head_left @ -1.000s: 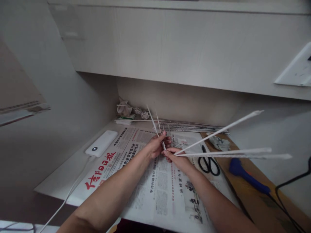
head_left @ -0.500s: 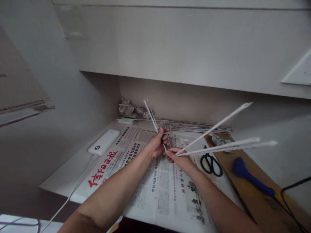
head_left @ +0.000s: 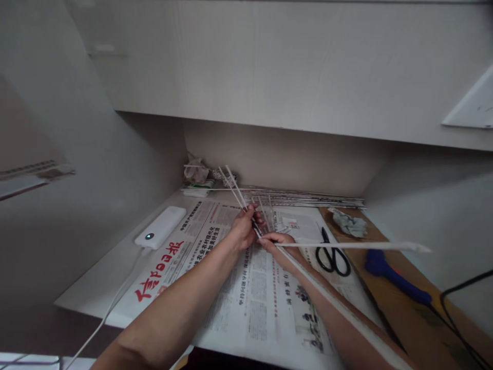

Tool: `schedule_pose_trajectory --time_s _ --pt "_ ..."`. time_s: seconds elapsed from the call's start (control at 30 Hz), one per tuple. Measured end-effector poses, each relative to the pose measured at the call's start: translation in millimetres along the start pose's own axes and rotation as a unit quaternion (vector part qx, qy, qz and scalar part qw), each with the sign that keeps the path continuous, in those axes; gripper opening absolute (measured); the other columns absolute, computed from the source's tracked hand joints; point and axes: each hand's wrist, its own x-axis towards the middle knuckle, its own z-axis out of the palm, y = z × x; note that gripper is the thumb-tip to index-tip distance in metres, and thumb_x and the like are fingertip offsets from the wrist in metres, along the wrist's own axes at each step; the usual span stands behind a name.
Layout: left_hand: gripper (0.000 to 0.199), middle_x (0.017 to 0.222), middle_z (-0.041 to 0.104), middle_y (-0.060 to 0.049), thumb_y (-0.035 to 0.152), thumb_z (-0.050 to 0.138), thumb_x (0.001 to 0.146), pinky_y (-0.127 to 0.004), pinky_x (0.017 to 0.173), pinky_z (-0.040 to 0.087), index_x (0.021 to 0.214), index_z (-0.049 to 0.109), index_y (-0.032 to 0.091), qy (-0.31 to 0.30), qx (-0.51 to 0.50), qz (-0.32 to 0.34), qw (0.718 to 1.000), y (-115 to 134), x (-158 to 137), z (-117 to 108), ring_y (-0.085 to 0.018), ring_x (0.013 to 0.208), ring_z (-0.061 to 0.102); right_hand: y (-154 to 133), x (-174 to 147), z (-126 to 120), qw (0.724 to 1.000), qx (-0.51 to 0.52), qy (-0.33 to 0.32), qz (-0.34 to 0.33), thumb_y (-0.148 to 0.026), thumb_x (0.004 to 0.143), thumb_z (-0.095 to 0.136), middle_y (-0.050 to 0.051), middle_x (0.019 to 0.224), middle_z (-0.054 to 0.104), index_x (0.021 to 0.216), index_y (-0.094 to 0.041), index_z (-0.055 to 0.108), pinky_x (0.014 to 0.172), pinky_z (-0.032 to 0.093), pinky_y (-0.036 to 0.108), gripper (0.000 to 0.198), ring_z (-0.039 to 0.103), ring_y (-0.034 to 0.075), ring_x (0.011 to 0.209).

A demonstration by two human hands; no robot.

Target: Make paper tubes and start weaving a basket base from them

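My left hand [head_left: 245,226] is closed around thin rolled paper sticks [head_left: 235,189], two of which poke up past its thumb toward the back. More thin ends fan out just beyond its fingers, too small to count. Touching it on the right, my right hand [head_left: 278,248] pinches the near ends of long white paper sticks. One of these, a paper stick [head_left: 358,246], points out to the right. Another runs down along my right forearm toward the lower right. The crossing point between my fingers is partly hidden.
Newspaper [head_left: 215,295] covers the tabletop. Black scissors [head_left: 333,258] lie right of my hands, and a blue glue gun [head_left: 400,282] rests on cardboard [head_left: 419,329] beside crumpled paper [head_left: 349,224]. Stacked paper sticks [head_left: 308,199] line the back; a white power bank [head_left: 162,226] is at left.
The long sticks at my right hand have swung downward; one now lies along my forearm and one points level to the right. The stick ends above my left hand have tilted left.
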Motion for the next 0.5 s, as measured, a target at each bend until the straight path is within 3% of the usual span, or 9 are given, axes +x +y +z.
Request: schedule_pose_trajectory --time_s 0.1,0.3,0.43,0.5 --pt "0.017 0.057 0.043 0.006 0.030 0.045 0.095 -0.022 0.052 0.046 0.093 0.054 0.016 -0.027 -0.005 0.016 0.999 -1 -1 0 -0.006 0.045 0.041 -1 -1 1 1.000 -0.007 0.002 -0.015 -0.041 0.081 0.062 0.000 0.067 0.066 0.079 -0.021 0.074 0.062 0.042 0.027 0.024 0.058 0.017 0.065" --pt "0.022 0.052 0.035 0.008 0.039 0.051 0.092 -0.020 0.046 0.039 0.088 0.052 0.017 -0.027 0.017 0.045 0.998 -3 -1 1 -0.006 0.041 0.033 -2 -6 2 0.997 -0.031 0.009 -0.073 -0.037 0.082 0.062 0.000 0.068 0.067 0.079 -0.022 0.075 0.063 0.042 0.027 0.020 0.059 0.017 0.066" --pt "0.031 0.050 0.031 0.010 0.048 0.059 0.085 -0.019 0.044 0.037 0.087 0.052 0.018 -0.026 0.025 0.074 0.997 -8 6 -2 -0.005 0.040 0.029 -4 -7 3 0.999 0.023 0.014 -0.044 -0.037 0.081 0.064 0.001 0.072 0.068 0.090 -0.020 0.073 0.061 0.043 0.025 0.021 0.060 0.017 0.066" --pt "0.038 0.049 0.030 0.011 0.054 0.064 0.079 -0.020 0.043 0.037 0.087 0.053 0.018 -0.025 0.031 0.085 0.996 -10 8 -3 -0.005 0.039 0.028 -5 -6 4 0.999 0.036 0.019 -0.029 -0.035 0.079 0.065 0.001 0.071 0.068 0.085 -0.019 0.071 0.059 0.042 0.024 0.018 0.060 0.016 0.065"
